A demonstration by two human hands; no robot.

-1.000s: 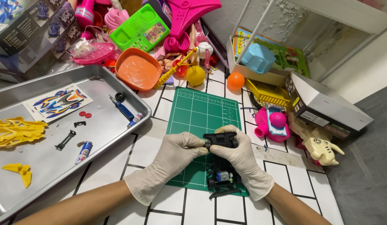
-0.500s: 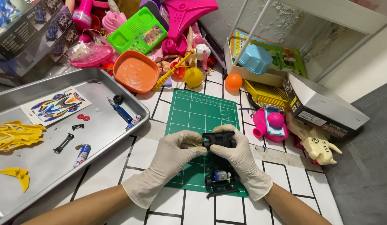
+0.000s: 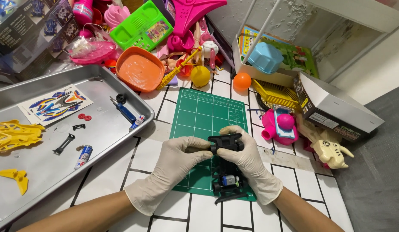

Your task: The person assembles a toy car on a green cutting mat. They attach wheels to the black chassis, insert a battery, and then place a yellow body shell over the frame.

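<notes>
Fingers of both gloved hands pinch a black toy car chassis (image 3: 227, 165) at its front end: left hand (image 3: 173, 165) from the side, right hand (image 3: 251, 165) over the top. The chassis lies lengthwise on the green cutting mat (image 3: 203, 116), probably so each hand steadies it; the grip detail is partly hidden. Metal tray (image 3: 100, 141) edge sits near left; open mat lies ahead, toy clutter beyond.

dark printed box (image 3: 23, 34) top left | white carton (image 3: 336, 103) right
</notes>
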